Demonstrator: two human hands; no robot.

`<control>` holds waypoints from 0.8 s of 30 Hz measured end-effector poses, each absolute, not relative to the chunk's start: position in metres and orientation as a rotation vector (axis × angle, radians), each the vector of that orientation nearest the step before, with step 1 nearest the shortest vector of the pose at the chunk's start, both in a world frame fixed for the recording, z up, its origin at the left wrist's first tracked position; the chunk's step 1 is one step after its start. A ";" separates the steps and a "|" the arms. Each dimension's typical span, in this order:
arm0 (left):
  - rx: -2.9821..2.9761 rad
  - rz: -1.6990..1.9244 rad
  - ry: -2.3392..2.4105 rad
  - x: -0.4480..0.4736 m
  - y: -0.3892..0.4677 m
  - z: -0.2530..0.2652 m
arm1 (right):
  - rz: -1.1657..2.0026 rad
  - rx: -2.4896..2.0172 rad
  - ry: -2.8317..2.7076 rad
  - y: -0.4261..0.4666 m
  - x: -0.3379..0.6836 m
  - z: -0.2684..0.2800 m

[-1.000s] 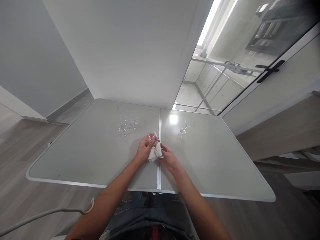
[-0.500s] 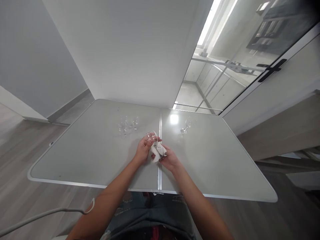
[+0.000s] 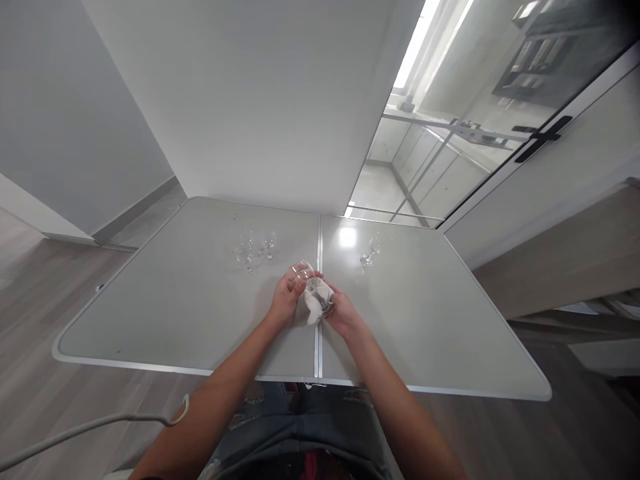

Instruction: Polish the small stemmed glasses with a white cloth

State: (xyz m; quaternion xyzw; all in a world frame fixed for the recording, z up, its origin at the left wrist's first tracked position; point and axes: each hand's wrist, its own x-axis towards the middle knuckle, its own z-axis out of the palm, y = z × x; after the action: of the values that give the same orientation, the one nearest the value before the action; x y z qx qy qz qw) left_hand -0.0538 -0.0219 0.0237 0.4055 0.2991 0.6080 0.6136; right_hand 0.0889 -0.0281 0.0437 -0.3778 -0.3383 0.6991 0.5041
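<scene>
My left hand (image 3: 286, 296) is closed round the bowl of a clear stemmed glass (image 3: 303, 270), tilted with its rim up and to the left. A white cloth (image 3: 314, 309) lies against the stem and foot of this glass. My right hand (image 3: 344, 312) grips the cloth at the foot end, its fingertips partly hidden behind cloth and glass. Both hands are above the middle seam of the table.
Several small clear glasses (image 3: 256, 250) stand on the grey folding table (image 3: 190, 300) at the left. Another stemmed glass (image 3: 369, 253) is farther right. A white wall (image 3: 250, 100) and a glass door (image 3: 425, 147) border the far edge. A grey cable (image 3: 100, 425) hangs at lower left.
The cloth has shifted in my right hand, so that more of the glass's stem and foot shows. My left hand keeps its hold on the bowl.
</scene>
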 end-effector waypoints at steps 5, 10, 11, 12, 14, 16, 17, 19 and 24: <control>0.919 1.495 0.707 -0.055 -0.022 0.029 | 1.551 -0.927 -0.554 -0.029 0.082 0.032; 0.897 1.638 0.715 -0.058 -0.021 0.035 | 1.393 -0.883 -0.458 -0.045 0.071 0.030; 0.906 1.639 0.713 -0.057 -0.022 0.036 | 1.416 -0.857 -0.470 -0.049 0.068 0.033; 0.921 1.634 0.719 -0.056 -0.023 0.037 | 1.432 -0.834 -0.479 -0.053 0.065 0.037; 0.958 1.613 0.765 -0.052 -0.026 0.038 | 1.436 -0.801 -0.485 -0.057 0.061 0.043; 0.995 1.576 0.847 -0.049 -0.029 0.038 | 1.435 -0.773 -0.510 -0.058 0.058 0.044; 1.016 1.563 0.892 -0.048 -0.031 0.038 | 1.430 -0.777 -0.516 -0.058 0.057 0.043; 1.060 1.570 0.976 -0.048 -0.033 0.038 | 1.400 -0.841 -0.486 -0.059 0.057 0.036; 1.106 1.637 1.048 -0.050 -0.036 0.038 | 1.298 -0.939 -0.397 -0.062 0.054 0.021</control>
State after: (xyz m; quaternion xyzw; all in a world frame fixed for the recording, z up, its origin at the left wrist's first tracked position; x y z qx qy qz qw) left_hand -0.0503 -0.0356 0.0383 0.4449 0.4214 0.6582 0.4374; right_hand 0.0541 -0.0621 0.0213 -0.4179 -0.1765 0.5777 0.6786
